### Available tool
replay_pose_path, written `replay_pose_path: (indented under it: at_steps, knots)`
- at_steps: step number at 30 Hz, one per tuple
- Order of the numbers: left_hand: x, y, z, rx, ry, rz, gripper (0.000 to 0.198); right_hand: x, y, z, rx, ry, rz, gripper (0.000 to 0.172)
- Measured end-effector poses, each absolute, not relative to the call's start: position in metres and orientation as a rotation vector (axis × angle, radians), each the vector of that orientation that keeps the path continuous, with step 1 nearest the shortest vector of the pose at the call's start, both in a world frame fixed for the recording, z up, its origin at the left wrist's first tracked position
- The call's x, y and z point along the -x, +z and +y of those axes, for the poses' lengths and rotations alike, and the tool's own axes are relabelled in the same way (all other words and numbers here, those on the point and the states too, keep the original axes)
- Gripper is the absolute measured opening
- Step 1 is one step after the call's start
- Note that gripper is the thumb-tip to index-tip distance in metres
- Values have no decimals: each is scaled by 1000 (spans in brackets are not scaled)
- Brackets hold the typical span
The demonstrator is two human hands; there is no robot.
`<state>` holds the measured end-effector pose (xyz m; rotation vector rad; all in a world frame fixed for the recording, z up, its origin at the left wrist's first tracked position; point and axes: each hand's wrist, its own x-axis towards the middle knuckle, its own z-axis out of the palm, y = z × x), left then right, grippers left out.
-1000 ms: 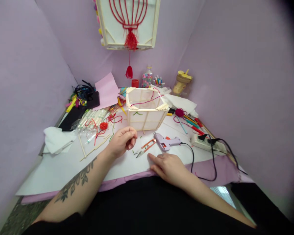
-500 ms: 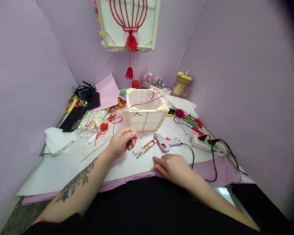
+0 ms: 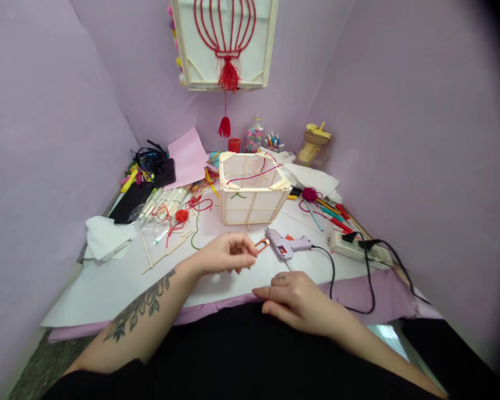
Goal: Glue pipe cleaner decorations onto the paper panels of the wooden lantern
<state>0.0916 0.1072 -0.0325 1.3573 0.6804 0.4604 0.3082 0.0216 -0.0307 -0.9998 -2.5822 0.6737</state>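
My left hand (image 3: 227, 254) hovers over the thread snips, fingers curled in toward the thumb. Whatever it may pinch is hidden. Only the orange handle end of the snips (image 3: 263, 245) shows past the fingertips; the blades are covered. At the table's front edge rests my right hand (image 3: 295, 300), its index finger stretched out and holding nothing. A lilac glue gun (image 3: 286, 244) lies just beyond it. Behind both stands a box-shaped lantern frame (image 3: 254, 206) of pale sticks with white panels, a dark red yarn (image 3: 254, 176) across its open top and a short green piece (image 3: 238, 195) on its front.
A finished-looking lantern (image 3: 229, 44) with red tassels hangs above. On the left lie sticks (image 3: 166, 255), a red yarn ball (image 3: 181, 215) and white cloth (image 3: 108, 238). To the right are markers (image 3: 340, 223), a magenta yarn ball (image 3: 310, 194) and a corded power strip (image 3: 358, 248).
My left hand has moved right and now covers most of the snips. My right hand has drawn slightly nearer the table's front edge. The view has shifted a little.
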Motion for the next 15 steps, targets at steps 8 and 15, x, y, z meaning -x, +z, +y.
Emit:
replay_pose_path:
  at_steps: [8, 15]
  knots:
    - [-92, -34, 103, -1477, 87, 511, 40, -306, -40, 18, 859, 580, -2325, 30]
    - [-91, -30, 100, -1438, 44, 500, 50, -305, -37, 17, 878, 647, -2166, 27]
